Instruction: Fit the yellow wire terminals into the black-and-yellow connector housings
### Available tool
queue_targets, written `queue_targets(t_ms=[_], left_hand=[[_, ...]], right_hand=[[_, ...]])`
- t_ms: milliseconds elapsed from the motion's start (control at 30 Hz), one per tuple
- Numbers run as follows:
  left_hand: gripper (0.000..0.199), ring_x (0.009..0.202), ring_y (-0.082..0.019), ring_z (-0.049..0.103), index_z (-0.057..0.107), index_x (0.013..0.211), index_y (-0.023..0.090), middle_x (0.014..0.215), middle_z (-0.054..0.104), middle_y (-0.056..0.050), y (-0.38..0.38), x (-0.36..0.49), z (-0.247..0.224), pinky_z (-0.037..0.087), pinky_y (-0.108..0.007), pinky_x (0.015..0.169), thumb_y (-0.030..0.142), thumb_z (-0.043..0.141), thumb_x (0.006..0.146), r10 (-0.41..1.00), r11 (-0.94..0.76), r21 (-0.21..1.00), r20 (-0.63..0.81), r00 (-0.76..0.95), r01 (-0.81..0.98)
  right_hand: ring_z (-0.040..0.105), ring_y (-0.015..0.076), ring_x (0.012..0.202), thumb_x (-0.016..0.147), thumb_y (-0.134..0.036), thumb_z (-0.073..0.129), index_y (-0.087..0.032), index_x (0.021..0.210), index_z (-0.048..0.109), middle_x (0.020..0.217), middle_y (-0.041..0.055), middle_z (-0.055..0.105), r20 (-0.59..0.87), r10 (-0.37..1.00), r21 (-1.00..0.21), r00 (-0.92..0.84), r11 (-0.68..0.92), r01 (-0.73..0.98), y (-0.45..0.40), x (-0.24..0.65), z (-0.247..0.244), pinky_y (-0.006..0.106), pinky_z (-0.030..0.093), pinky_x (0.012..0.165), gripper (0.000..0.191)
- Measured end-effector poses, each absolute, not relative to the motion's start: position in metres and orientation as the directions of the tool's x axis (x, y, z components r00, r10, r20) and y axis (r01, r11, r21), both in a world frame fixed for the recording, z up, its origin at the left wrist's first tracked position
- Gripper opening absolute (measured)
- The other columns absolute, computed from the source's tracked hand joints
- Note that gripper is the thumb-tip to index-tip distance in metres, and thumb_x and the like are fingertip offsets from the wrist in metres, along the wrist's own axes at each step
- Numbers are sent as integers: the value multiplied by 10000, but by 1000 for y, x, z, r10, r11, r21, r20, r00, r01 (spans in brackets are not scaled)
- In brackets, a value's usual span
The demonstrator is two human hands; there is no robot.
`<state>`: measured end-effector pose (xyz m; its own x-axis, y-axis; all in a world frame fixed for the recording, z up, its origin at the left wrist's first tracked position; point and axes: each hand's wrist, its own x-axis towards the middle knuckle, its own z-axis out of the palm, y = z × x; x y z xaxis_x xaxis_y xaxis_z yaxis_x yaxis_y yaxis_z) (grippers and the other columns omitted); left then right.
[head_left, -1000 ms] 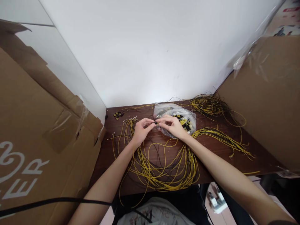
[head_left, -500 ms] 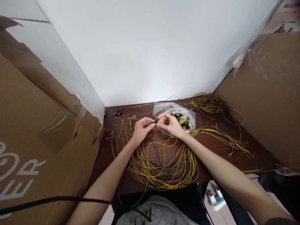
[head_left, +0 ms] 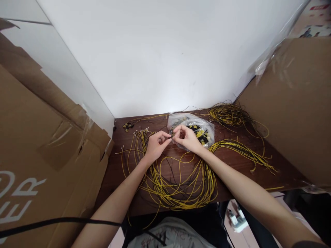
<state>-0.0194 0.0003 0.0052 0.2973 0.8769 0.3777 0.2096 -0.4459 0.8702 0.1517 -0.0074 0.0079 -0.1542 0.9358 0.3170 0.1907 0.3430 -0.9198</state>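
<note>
My left hand (head_left: 157, 144) and my right hand (head_left: 187, 138) meet fingertip to fingertip over the table, each closed in a pinch. Between them is a small dark piece (head_left: 171, 136), too tiny and covered to name. Just behind my right hand lies a clear plastic bag (head_left: 210, 128) holding black and yellow small parts (head_left: 200, 132). Below both hands a large loop of yellow and black wires (head_left: 178, 203) spreads over the tabletop. Its pale-tipped wire ends (head_left: 143, 131) fan out to the left of my left hand.
Cardboard boxes stand at the left (head_left: 59, 137) and right (head_left: 292, 103) of the brown table (head_left: 227, 193). A tangled wire coil (head_left: 224, 114) lies at the back right, and a few small black and yellow parts (head_left: 127, 126) at the back left. A black cable (head_left: 64, 219) crosses the lower left.
Both hands stay together in nearly the same place. The fingertips have shifted slightly and the dark piece shows less between them. The whole view has moved a little.
</note>
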Motion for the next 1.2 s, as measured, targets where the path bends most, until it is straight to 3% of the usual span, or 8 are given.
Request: queue_targets(t_ms=[267, 467, 700, 1000, 1200], left_hand=[[87, 567, -88, 460, 636, 830, 155, 644, 509, 15, -4, -19, 8, 380, -207, 547, 207, 604, 768, 830, -548, 769, 453, 324, 328], [75, 767, -135, 585, 629, 829, 152, 820, 615, -39, -3, -18, 11, 491, -251, 716, 186, 589, 775, 829, -538, 810, 458, 320, 235], [129, 745, -131, 621, 623, 830, 139, 804, 644, -38, -3, -15, 9, 519, -256, 730, 214, 645, 727, 893, -392, 910, 340, 296, 137], [143, 620, -105, 609, 626, 824, 123, 736, 655, -27, 0, -16, 13, 516, -239, 652, 203, 650, 708, 941, -245, 969, 227, 252, 42], [149, 633, -109, 606, 638, 828, 133, 778, 655, -37, 2, -17, 10, 514, -239, 643, 231, 646, 716, 931, -295, 953, 269, 248, 74]], right_hand=[[532, 117, 601, 711, -199, 600, -170, 883, 530, 648, -31, 559, 360, 920, -883, -153, 389, 262, -9, 151, 8, 244, 421, 601, 188], [538, 122, 607, 716, -278, 652, -171, 880, 540, 655, -20, 574, 348, 926, -899, -149, 374, 226, -8, 152, 8, 247, 424, 598, 226], [541, 125, 608, 738, -315, 651, -162, 753, 597, 660, 5, 599, 395, 904, -856, -162, 426, 293, -7, 152, 9, 253, 440, 604, 162], [547, 121, 653, 798, -172, 546, -169, 840, 651, 731, 18, 590, 514, 822, -714, -247, 569, 408, -15, 150, 20, 248, 428, 612, 114], [573, 133, 659, 774, -181, 552, -170, 899, 595, 719, 13, 612, 437, 880, -803, -187, 476, 358, -13, 149, 15, 261, 452, 633, 133]])
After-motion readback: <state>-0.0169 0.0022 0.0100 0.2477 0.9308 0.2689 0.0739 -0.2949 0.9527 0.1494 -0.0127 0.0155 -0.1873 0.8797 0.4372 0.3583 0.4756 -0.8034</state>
